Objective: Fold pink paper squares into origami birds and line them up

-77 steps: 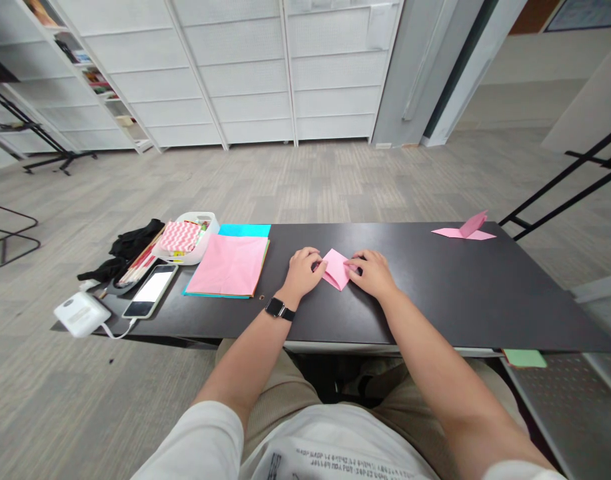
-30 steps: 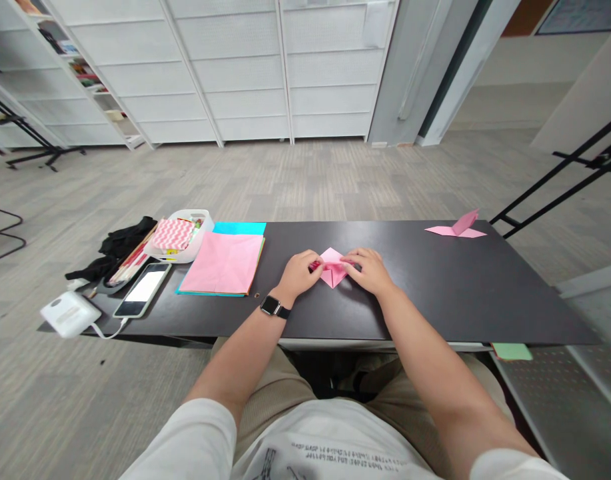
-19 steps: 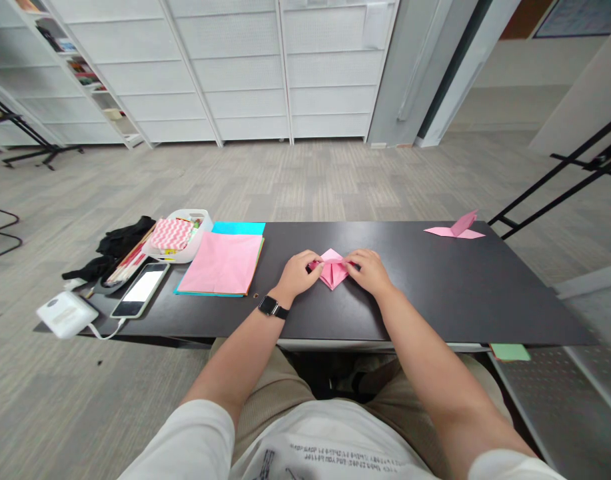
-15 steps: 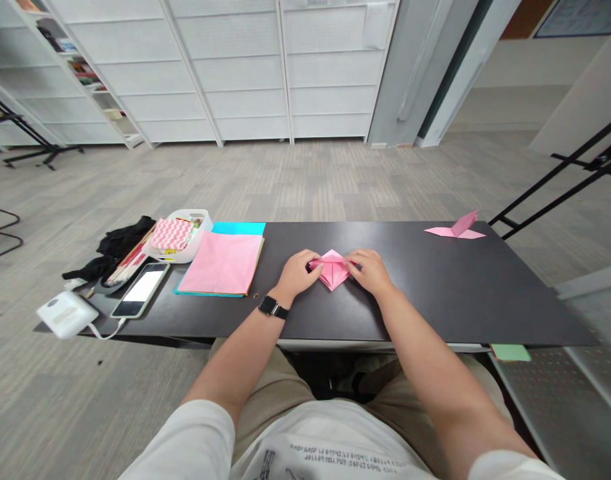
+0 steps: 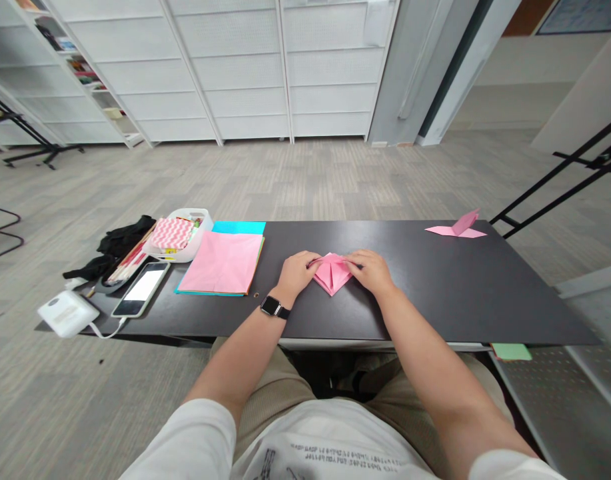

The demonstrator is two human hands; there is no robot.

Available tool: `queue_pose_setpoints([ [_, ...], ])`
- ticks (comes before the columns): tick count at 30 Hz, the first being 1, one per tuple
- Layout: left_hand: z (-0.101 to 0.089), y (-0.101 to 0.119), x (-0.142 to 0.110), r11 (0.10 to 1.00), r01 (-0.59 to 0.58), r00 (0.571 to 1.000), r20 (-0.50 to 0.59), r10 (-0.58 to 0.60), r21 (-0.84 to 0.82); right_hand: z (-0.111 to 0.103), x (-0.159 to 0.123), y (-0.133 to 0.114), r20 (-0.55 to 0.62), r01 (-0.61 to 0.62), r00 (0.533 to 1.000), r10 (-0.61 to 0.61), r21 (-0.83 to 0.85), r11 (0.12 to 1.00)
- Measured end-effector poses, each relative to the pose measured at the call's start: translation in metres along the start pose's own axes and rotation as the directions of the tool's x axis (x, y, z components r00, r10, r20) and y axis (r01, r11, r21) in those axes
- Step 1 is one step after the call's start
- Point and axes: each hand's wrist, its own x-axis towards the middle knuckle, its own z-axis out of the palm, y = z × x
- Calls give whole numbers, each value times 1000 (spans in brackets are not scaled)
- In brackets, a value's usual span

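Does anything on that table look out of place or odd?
Yes, slightly: the white box wired to the phone sits at the near left corner of the table and seems to jut past the edge. Nothing looks spilled.

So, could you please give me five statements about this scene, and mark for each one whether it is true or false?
1. The left hand and the right hand both hold the folded pink paper. True.
2. The watch is on the right wrist. False: the watch is on the left wrist.
3. The phone lies between the white device with a cable and the paper stack. True.
4. The paper stack is green on top. False: the paper stack is pink on top.
5. The second pink folded piece lies at the left end of the table. False: the second pink folded piece lies towards the right end.
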Motion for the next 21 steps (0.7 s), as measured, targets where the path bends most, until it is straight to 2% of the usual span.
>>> queue_pose_setpoints([
  [5,1,1,-1,995,25,1000,-10,-24,99,1,0,-2,48,13,999,-14,36,999],
  [10,2,2,-1,993,-18,1000,10,17,119,6,2,2,108,-25,994,29,-36,999],
  [15,6,2,0,981,-8,1000,29,3,193,7,2,2,88,-44,995,51,-73,996],
  [21,8,6,-1,967,47,999,-15,-45,249,7,3,-2,69,-37,997,39,-27,999],
])
